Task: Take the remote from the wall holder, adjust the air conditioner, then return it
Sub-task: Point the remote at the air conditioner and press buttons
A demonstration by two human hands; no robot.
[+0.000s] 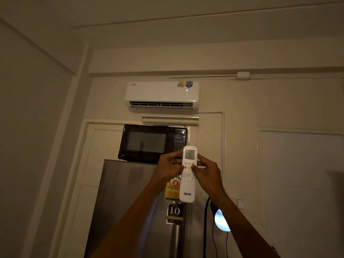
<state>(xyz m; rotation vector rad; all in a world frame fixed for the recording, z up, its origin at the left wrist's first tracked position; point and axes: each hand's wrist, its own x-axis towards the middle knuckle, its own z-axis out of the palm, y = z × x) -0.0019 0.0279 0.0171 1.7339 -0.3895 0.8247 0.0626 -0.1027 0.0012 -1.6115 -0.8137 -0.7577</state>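
Observation:
The white remote (187, 190), marked AUX with a small grey screen at its top, stands upright in front of me. My left hand (168, 167) grips its left side and my right hand (205, 171) its right side, both thumbs resting on the button rows. The white air conditioner (161, 94) hangs high on the wall straight ahead, its lower flap open and a lit digit showing on its right front. A small white bracket (240, 203) on the wall at the lower right may be the holder; I cannot tell.
A black microwave (147, 144) sits on top of a steel fridge (130, 202) directly behind the remote. A bright round lamp (221, 221) with black cables glows at the lower right. A white panelled door (301, 183) fills the right wall.

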